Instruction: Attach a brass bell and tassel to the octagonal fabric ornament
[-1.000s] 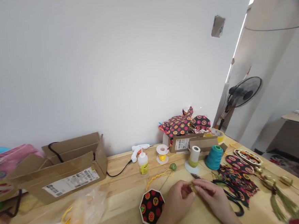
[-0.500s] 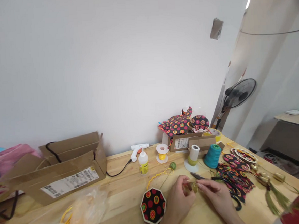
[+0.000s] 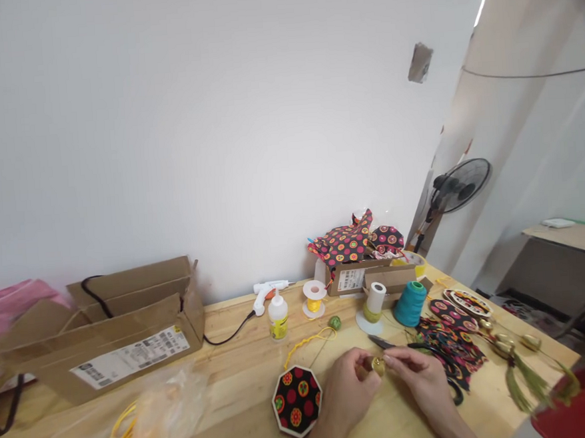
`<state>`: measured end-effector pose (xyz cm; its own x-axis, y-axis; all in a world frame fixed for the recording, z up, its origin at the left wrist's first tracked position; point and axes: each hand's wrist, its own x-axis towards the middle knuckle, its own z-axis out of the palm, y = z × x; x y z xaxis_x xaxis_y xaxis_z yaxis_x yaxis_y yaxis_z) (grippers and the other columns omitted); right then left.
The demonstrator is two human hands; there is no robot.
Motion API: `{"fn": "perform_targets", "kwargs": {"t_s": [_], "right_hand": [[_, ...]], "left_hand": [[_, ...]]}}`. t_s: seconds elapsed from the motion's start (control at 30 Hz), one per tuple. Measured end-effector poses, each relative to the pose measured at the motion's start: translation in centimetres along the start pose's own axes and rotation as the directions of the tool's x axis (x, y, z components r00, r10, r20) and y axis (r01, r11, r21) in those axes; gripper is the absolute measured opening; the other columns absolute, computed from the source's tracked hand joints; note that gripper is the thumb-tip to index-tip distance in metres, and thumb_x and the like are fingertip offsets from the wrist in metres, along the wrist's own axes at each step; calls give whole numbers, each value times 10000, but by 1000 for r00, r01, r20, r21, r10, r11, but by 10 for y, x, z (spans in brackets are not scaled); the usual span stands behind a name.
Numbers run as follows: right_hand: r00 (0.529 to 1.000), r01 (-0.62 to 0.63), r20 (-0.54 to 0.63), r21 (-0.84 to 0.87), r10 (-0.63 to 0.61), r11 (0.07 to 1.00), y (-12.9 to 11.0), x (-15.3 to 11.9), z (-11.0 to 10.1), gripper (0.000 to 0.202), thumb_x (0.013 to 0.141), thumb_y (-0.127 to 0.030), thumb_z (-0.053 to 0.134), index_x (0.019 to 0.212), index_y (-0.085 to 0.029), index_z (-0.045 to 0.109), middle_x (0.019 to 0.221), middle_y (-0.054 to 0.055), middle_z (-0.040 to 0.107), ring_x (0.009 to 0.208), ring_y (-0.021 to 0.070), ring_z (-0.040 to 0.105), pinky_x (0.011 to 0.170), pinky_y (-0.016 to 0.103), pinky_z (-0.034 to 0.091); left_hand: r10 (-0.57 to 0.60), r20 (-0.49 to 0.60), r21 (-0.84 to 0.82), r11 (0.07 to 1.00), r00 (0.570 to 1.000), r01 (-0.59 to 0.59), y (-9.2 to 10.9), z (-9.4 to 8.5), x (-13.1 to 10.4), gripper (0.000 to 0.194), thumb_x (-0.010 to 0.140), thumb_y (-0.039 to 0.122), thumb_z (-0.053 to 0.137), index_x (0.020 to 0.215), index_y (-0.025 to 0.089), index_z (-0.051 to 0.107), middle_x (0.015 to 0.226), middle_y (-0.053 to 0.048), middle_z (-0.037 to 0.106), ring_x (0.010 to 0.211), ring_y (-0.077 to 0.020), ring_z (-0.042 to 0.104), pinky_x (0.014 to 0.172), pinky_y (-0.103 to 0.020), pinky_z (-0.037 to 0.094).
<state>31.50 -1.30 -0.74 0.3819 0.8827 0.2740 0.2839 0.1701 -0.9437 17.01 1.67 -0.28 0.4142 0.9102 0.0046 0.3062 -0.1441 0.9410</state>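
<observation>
Low in the head view, my left hand (image 3: 351, 382) is closed around a small round gold bell (image 3: 377, 365), held up between the thumb and fingers. My right hand (image 3: 420, 377) meets it from the right, thumb and forefinger pinched at the bell's edge; whatever is between those fingertips is too small to make out. Beside my left wrist lies an octagonal pendant (image 3: 297, 401) with dotted black fabric and a pale rim. A yellow braided cord (image 3: 301, 344) runs from its top towards a green bead (image 3: 334, 323). Black-handled scissors (image 3: 450, 368) lie partly hidden behind my right hand.
Behind my hands stand a glue bottle (image 3: 278, 318), a glue gun (image 3: 265, 295), a yellow-thread spool (image 3: 314, 300), a white spool (image 3: 376, 303) and a teal thread cone (image 3: 411, 304). Cardboard boxes (image 3: 131, 344) line the wall. Fabric scraps (image 3: 456, 344) and tasselled bells (image 3: 504, 344) lie right.
The view has shifted slightly, so the table's things appear a little further left. The bell has turned a bit between my fingers; both hands stay together at it.
</observation>
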Motion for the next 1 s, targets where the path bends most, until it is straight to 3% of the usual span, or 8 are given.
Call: {"fn": "perform_targets", "kwargs": {"t_s": [0.33, 0.53, 0.7, 0.83, 1.0], "right_hand": [[996, 68, -58, -70, -72, 995, -1, -1, -7, 182, 611, -341, 629, 636, -163, 650, 616, 50, 647, 560, 180, 589, 508, 245, 488], [972, 225, 0, -300, -235, 927, 9, 2, -4, 169, 677, -306, 550, 655, -159, 632, 628, 60, 620, 535, 171, 562, 482, 261, 463], [914, 395, 60, -359, -402, 845, 5, 1, -5, 137, 691, -193, 503, 757, -187, 623, 853, 84, 598, 827, 219, 558, 712, 340, 468], [859, 509, 152, -363, -490, 780, -5, -8, -3, 171, 728, -158, 484, 847, -197, 600, 845, 77, 550, 822, 202, 532, 704, 326, 455], [769, 638, 433, -480, -470, 602, -18, -11, 6, 305, 709, -93, 428, 953, -208, 571, 827, 67, 522, 745, 183, 506, 610, 293, 425]], "left_hand": [[-28, -85, -117, 993, 996, 18, -6, -2, 5, 139, 636, 129, 470, 755, 173, 527, 716, 7, 584, 626, -123, 518, 599, -224, 387], [5, -39, -259, 966, 999, -15, -10, -2, 6, 214, 646, 101, 474, 847, 148, 531, 808, -35, 600, 711, -137, 545, 670, -239, 420], [27, 3, -365, 931, 1000, -24, -14, -3, 8, 247, 645, 93, 508, 888, 137, 528, 860, -52, 604, 785, -144, 556, 735, -247, 424], [35, 13, -404, 914, 999, -27, -15, -4, 9, 261, 653, 106, 523, 913, 131, 529, 906, -69, 610, 851, -160, 557, 785, -264, 415], [37, 11, -394, 919, 999, -30, -15, -3, 8, 265, 652, 104, 527, 916, 122, 544, 892, -86, 620, 823, -171, 570, 759, -278, 433]]}}
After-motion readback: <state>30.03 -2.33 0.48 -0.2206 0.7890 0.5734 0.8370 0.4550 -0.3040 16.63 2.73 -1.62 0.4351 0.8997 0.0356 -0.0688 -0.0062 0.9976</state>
